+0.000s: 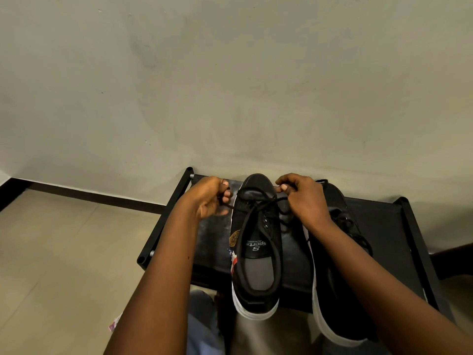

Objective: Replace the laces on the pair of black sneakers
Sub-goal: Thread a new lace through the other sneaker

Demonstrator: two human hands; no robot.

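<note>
A black sneaker with a white sole [256, 254] stands on a low black rack [384, 226], toe towards the wall. Its black lace [258, 208] crosses the eyelets near the toe. My left hand [210, 198] pinches one lace end to the left of the shoe. My right hand [302, 198] pinches the other end to the right of the toe. The second black sneaker [337, 290] lies beside it on the right, partly hidden by my right forearm, with its own lace [353, 226] loose.
The rack stands against a pale wall with a dark skirting [89, 196]. Beige floor tiles [64, 252] spread to the left. My knee in blue fabric [202, 324] is below the shoe. A small pink scrap [115, 322] lies on the floor.
</note>
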